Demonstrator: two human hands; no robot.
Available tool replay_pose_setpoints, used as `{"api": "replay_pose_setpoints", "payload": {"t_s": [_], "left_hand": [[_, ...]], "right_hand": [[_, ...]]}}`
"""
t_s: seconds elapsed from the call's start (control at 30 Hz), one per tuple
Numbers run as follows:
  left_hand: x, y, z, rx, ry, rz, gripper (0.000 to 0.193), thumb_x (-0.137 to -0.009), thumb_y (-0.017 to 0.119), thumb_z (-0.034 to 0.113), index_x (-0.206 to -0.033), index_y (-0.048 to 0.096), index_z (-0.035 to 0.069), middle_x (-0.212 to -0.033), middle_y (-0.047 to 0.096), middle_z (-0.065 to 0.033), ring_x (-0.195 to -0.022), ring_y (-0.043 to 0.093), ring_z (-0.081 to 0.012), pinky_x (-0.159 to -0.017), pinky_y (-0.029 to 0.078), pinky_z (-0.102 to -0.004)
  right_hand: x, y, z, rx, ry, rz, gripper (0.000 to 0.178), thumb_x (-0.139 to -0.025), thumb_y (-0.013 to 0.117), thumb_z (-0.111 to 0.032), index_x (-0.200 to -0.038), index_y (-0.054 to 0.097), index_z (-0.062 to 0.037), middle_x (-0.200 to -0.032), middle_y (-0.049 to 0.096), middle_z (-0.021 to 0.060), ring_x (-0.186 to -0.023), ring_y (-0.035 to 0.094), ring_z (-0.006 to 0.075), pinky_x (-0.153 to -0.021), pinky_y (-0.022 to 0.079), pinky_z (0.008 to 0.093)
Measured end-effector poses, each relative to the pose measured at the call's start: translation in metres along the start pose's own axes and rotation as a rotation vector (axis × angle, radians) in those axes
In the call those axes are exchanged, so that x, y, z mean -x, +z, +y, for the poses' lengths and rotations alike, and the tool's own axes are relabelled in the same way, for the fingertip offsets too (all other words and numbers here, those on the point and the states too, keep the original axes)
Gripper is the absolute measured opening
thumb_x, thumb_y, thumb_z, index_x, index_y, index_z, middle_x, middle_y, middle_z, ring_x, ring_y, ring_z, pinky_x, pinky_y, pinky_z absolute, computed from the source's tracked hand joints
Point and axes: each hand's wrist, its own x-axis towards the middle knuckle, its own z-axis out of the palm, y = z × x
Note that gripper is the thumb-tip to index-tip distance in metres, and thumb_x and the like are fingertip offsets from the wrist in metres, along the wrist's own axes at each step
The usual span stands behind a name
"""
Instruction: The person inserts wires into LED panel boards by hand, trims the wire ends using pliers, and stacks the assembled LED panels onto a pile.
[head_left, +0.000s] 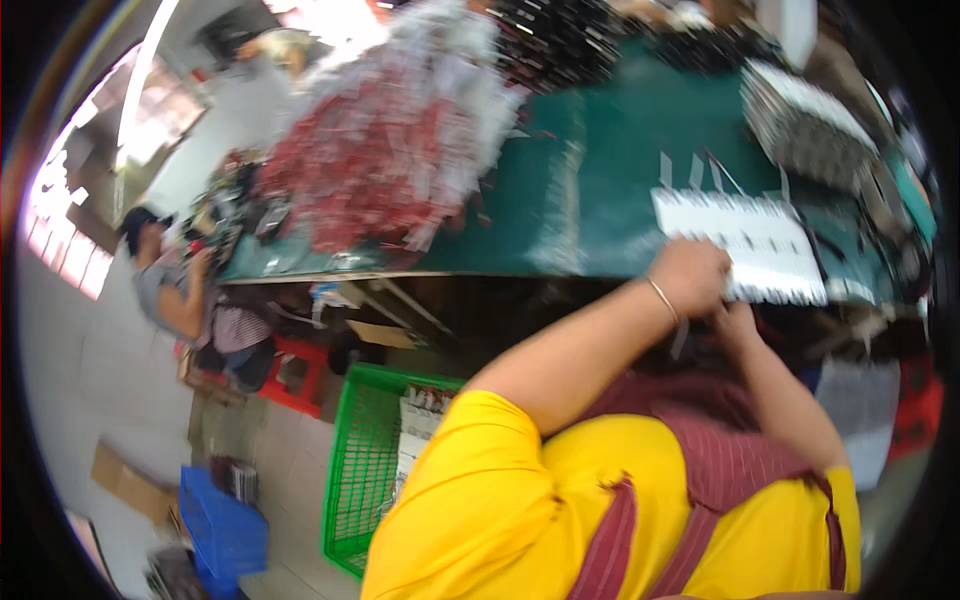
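A long worktop point(600, 200) covered in dark green runs across the upper part of the view, its near edge bending with the lens. At that edge the left hand point(690, 278), a thin bangle on its wrist, lies on a row of white cards point(745, 245) spread side by side on the green cover, its fingers curled down onto the cards' near edge. The right hand point(738, 322) sits just below it at the worktop's rim, touching the same row from underneath; whether its fingers are pinched on a card or loose cannot be told. Farther right a stack of white cards point(800, 120) leans in a fanned line. Toward the left a big heap of red and white packets point(390, 150) covers the worktop. Below, on the pale tiled floor, stand a green plastic basket point(360, 480), a blue crate point(222, 525) and a red stool point(300, 375), where another person point(175, 285) sits at the worktop's far left end.
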Motion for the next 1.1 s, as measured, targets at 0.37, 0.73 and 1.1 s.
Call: {"api": "replay_pose_setpoints", "payload": {"t_s": [0.37,0.73,1.1], "left_hand": [[0.015,-0.021,-0.025,0.137,0.149,-0.119,0.039,-0.087,0.062,0.01,-0.125,0.07,0.014,-0.138,0.064,-0.0121,-0.135,0.054,-0.0333,-0.111,0.045,-0.0403],[0.016,-0.03,-0.019,0.256,0.06,-0.218,0.043,-0.088,0.063,0.008,-0.13,0.068,0.013,-0.143,0.061,-0.0137,-0.141,0.05,-0.0279,-0.114,0.042,-0.0365],[0.015,-0.018,-0.015,0.167,0.053,-0.092,0.042,-0.089,0.057,0.011,-0.129,0.069,0.015,-0.131,0.068,-0.011,-0.119,0.064,-0.0292,-0.103,0.049,-0.0352]], "right_hand": [[0.035,0.002,-0.075,-0.044,0.227,-0.097,0.038,-0.102,0.058,-0.035,-0.087,0.072,-0.0027,-0.071,0.065,0.0083,-0.066,0.061,0.0198,-0.067,0.05,0.0361],[0.013,-0.004,-0.08,0.071,0.232,-0.144,0.032,-0.101,0.058,-0.034,-0.089,0.073,-0.008,-0.075,0.067,0.0089,-0.07,0.063,0.0222,-0.069,0.051,0.0378],[0.023,-0.001,-0.088,-0.019,0.282,-0.188,0.035,-0.102,0.056,-0.037,-0.09,0.073,-0.008,-0.077,0.068,0.0062,-0.072,0.062,0.0218,-0.072,0.051,0.0374]]}}
